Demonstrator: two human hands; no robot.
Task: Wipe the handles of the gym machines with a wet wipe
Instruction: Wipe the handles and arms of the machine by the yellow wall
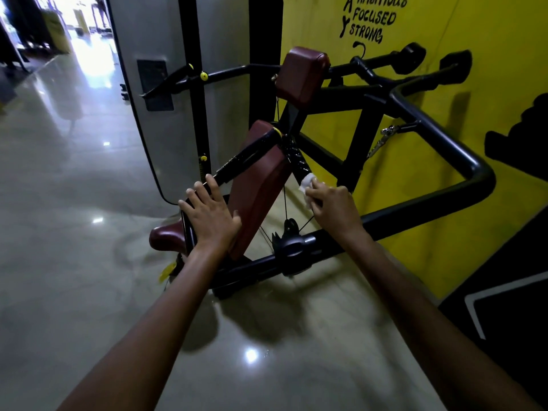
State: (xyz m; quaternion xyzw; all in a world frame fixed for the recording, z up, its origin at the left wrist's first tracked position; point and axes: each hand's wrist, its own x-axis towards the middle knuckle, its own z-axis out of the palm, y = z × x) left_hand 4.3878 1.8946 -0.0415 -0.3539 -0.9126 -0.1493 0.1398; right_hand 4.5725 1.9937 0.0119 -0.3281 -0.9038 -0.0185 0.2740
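A black gym machine with maroon pads stands against a yellow wall. My right hand (332,206) holds a white wet wipe (307,188) wrapped round the lower end of a black ribbed handle (296,157). My left hand (207,215) lies flat with straight fingers on the end of a second black handle (237,163), beside the long maroon back pad (261,185).
The machine's thick black frame tube (444,143) loops to the right along the yellow wall (415,203). A grey weight-stack shroud (166,84) stands behind the seat (164,235). Glossy tiled floor (74,203) stretches left and toward me.
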